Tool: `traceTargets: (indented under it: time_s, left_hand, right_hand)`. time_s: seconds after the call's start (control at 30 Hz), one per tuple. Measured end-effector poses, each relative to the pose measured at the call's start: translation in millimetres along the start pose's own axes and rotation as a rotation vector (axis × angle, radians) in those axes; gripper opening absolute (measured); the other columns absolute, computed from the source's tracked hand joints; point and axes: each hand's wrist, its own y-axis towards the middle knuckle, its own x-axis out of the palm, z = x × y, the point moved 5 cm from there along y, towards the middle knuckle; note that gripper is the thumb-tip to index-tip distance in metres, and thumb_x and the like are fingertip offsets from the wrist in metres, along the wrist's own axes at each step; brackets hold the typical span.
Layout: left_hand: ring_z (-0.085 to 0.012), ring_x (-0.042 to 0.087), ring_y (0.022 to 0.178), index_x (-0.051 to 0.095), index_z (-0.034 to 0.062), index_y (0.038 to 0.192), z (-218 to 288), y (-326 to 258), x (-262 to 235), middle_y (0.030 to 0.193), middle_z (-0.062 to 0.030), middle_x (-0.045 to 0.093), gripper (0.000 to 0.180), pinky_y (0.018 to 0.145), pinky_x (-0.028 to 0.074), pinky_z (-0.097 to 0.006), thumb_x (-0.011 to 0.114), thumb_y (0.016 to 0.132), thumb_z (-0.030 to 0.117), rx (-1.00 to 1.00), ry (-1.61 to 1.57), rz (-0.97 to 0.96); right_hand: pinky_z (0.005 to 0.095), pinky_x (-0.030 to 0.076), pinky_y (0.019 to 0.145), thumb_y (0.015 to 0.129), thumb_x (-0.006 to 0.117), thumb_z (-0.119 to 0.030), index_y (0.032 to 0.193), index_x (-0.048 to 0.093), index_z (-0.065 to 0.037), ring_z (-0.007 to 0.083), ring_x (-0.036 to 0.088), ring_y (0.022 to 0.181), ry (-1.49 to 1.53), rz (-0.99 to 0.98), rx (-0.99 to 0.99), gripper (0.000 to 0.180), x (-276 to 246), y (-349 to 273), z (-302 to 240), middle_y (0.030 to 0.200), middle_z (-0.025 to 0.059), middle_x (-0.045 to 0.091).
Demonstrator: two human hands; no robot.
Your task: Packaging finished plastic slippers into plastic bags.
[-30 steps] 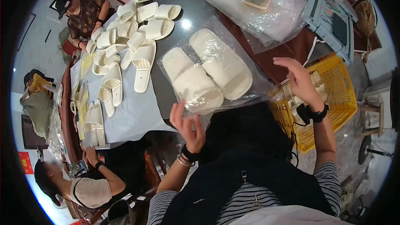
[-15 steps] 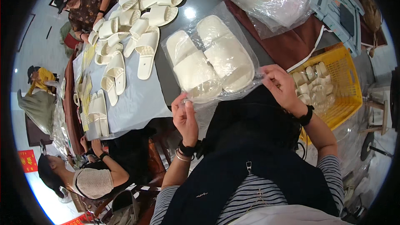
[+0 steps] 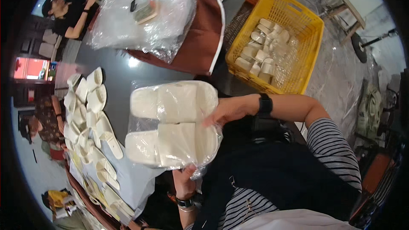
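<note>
Slippers [image 3: 170,123], a white pair sealed in a clear plastic bag [image 3: 204,162], now lifted off the dark table [image 3: 115,72] and held up in front of the chest, where half a second ago lying flat on it. Right hand [image 3: 226,110] gripping the bag's right edge, fingers closed on the film. Left hand [image 3: 184,179] pinching the lower corner from below, probably; mostly hidden. Turned toward the yellow basket [image 3: 306,30] of packed pairs, so packing seems finished.

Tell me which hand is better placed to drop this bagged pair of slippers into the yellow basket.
Right hand: it grips the bagged slippers on the side nearest the yellow basket; the left hand holds the bag's far end.
</note>
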Motion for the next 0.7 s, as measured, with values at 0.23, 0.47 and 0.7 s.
traceTargets:
  time_s: [0.23, 0.47, 0.7]
  left_hand:
    - [-0.0249, 0.062, 0.109, 0.049, 0.0038, 0.137, 42.2, -1.8, 41.8, 0.120, -0.0119, 0.062, 0.058, 0.096, 0.051, -0.042, 0.076, 0.085, 0.010, 0.203, 0.991, -0.209]
    - [-0.0215, 0.063, 0.108, 0.056, 0.0036, 0.131, 45.5, 70.3, 135.2, 0.119, -0.0102, 0.065, 0.056, 0.092, 0.053, -0.034, 0.081, 0.082, 0.012, 0.361, 1.148, -0.534]
    - [-0.0194, 0.061, 0.108, 0.016, 0.0098, 0.158, 48.1, 93.9, 129.8, 0.145, -0.0169, 0.047, 0.082, 0.088, 0.054, -0.030, 0.064, 0.091, 0.002, 0.324, 0.890, -0.390]
  right_hand:
    - [0.0362, 0.052, 0.096, 0.085, 0.075, -0.013, 0.134, 0.053, -0.001, 0.0199, 0.061, 0.114, -0.313, -0.030, -0.282, 0.055, 11.2, -36.2, -35.2, 0.125, 0.0126, 0.064]
    - [0.0384, 0.050, 0.102, 0.086, 0.067, -0.006, 0.132, 0.055, 0.004, 0.0246, 0.063, 0.114, -0.616, 0.424, -0.762, 0.048, -54.4, -114.1, -57.2, 0.129, 0.0150, 0.063]
    - [0.0391, 0.050, 0.103, 0.090, 0.060, -0.006, 0.127, 0.055, 0.007, 0.0262, 0.063, 0.115, 0.435, 0.821, -0.672, 0.040, -245.6, -242.3, 60.5, 0.124, 0.0151, 0.065]
